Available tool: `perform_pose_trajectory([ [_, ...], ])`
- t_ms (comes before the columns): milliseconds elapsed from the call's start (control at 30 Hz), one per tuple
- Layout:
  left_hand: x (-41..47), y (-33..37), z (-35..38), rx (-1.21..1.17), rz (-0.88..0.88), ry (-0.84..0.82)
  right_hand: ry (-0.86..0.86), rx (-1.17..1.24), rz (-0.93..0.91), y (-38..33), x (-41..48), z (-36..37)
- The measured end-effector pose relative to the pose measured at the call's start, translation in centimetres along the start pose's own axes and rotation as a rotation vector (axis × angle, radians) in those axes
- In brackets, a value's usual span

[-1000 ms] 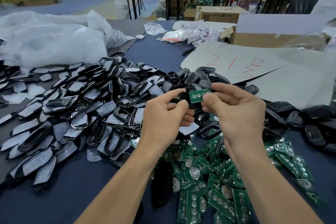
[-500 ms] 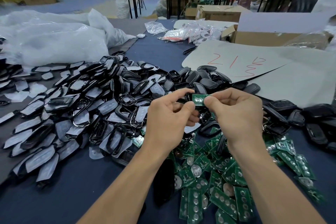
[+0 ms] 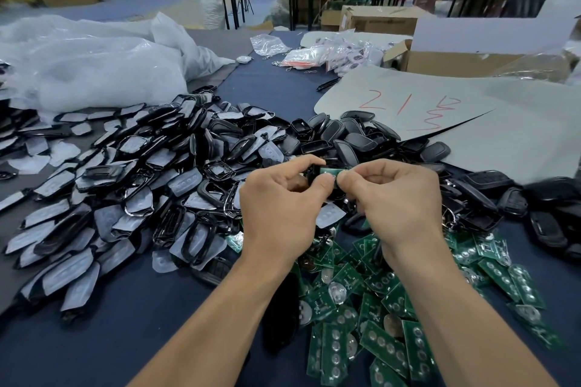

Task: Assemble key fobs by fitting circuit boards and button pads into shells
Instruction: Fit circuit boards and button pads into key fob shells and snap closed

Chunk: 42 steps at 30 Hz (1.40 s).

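Note:
My left hand (image 3: 279, 207) grips a black key fob shell (image 3: 309, 173), mostly hidden behind its fingers. My right hand (image 3: 396, 198) pinches a small green circuit board (image 3: 330, 172) and holds it against the shell, the two hands touching at mid-table. A large heap of black shell frames with translucent button pads (image 3: 132, 192) spreads to the left. Black shell halves (image 3: 349, 135) pile up just beyond my hands. Green circuit boards (image 3: 377, 317) lie heaped under my right forearm.
More black fobs (image 3: 534, 204) lie at the right. A grey cardboard sheet with red writing (image 3: 418, 110) covers the far right, an open cardboard box (image 3: 446, 60) behind it. White plastic bags (image 3: 88, 66) fill the far left. Small packets (image 3: 320, 55) lie far off.
The green board, first held up between both hands, has come down against the shell in my left hand. Both hands have closed in tighter together.

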State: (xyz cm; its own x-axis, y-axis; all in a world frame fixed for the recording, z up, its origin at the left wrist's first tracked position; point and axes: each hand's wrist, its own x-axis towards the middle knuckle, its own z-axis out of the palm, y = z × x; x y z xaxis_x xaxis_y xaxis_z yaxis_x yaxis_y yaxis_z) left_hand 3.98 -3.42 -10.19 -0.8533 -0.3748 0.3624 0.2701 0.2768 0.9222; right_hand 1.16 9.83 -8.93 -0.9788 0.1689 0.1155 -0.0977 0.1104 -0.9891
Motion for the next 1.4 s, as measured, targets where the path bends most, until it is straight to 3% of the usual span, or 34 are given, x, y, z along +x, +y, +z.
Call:
perform_pose_trajectory([
  [300, -0.1, -0.2, 0.1, -0.073, -0.048, 0.01, -0.007, 0.029, 0.021, 0.2, 0.1, -0.1],
  [567, -0.3, -0.3, 0.1, -0.096, -0.053, -0.121, -0.019, 0.081, 0.05, 0.1, 0.7, -1.0],
  [1100, -0.5, 0.3, 0.4, -0.146, -0.075, -0.078, -0.072, 0.041, 0.028, -0.1, 1.4, -2.0],
  [1400, -0.1, 0.6, 0.4, -0.287, -0.136, -0.07, -0.168, 0.246, 0.107, -0.9, 1.1, -2.2],
])
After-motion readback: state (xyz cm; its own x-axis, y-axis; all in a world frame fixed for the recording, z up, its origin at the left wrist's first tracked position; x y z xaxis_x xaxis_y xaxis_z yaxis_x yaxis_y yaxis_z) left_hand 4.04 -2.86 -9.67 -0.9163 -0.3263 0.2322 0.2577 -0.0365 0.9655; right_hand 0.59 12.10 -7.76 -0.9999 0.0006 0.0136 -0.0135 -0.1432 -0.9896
